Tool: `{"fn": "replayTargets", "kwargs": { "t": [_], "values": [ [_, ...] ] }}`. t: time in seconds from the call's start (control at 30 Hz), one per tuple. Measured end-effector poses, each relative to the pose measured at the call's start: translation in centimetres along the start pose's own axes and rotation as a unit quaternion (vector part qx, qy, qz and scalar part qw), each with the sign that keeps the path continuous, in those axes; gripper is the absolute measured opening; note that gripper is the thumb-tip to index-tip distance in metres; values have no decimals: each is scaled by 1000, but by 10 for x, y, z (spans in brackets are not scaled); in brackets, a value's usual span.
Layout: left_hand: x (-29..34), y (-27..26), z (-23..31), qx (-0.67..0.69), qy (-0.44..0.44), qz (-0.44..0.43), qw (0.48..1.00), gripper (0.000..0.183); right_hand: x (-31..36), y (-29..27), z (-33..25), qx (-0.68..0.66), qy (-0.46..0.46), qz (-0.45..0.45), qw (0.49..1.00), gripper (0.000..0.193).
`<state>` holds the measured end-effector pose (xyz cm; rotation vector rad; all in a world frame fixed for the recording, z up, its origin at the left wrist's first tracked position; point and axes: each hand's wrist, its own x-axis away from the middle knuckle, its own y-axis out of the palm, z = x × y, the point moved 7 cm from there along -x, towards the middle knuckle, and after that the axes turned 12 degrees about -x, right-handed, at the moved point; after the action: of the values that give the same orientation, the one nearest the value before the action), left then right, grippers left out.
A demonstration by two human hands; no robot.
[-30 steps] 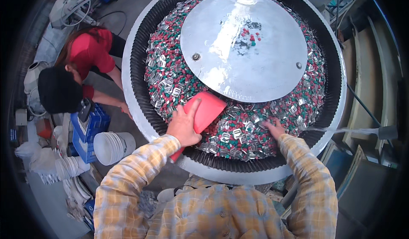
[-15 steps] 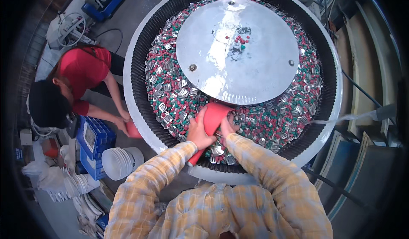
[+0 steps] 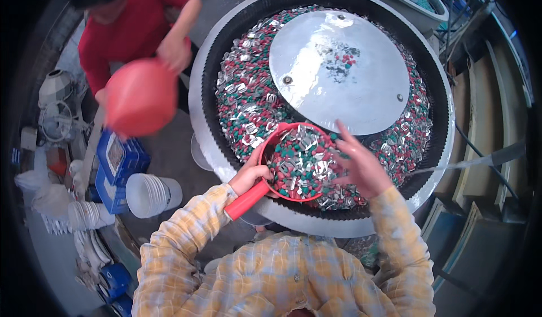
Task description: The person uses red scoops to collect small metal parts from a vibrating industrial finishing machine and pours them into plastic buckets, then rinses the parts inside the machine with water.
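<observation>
Currently, my left grip (image 3: 250, 177) is closed on the side wall of a red scoop (image 3: 261, 190), just beside the root of its handle (image 3: 240, 205), which juts down and left. Scoop: mouth up, filled with a mix of silvery metal pieces and red and green pellets (image 3: 296, 162), over the near side of a round tub (image 3: 316, 226). Fingers of my right grip (image 3: 361, 167) are spread at the scoop's right edge; cannot tell whether they touch it. Tub: more of the same mix, with 1 shiny metal disc (image 3: 339, 74) above, 3 bolts visible near its edge. Right: a nozzle (image 3: 508, 153) sends a stream tubward. Left: 1 co-worker (image 3: 127, 18) in red holds a red container (image 3: 141, 99), blurred; white buckets (image 3: 149, 195) stand beside blue crates (image 3: 113, 195).
</observation>
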<state>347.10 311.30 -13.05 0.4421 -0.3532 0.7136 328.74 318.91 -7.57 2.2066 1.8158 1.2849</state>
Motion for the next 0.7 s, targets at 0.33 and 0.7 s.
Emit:
{"fn": "replayTargets", "kwargs": {
  "t": [0.33, 0.7],
  "values": [
    [70, 5, 11, 76, 103, 92, 987, 69, 46, -52, -35, 131, -220, 141, 956, 45],
    [221, -51, -28, 114, 155, 295, 936, 82, 22, -26, 8, 124, -223, 113, 960, 39]
  ]
}}
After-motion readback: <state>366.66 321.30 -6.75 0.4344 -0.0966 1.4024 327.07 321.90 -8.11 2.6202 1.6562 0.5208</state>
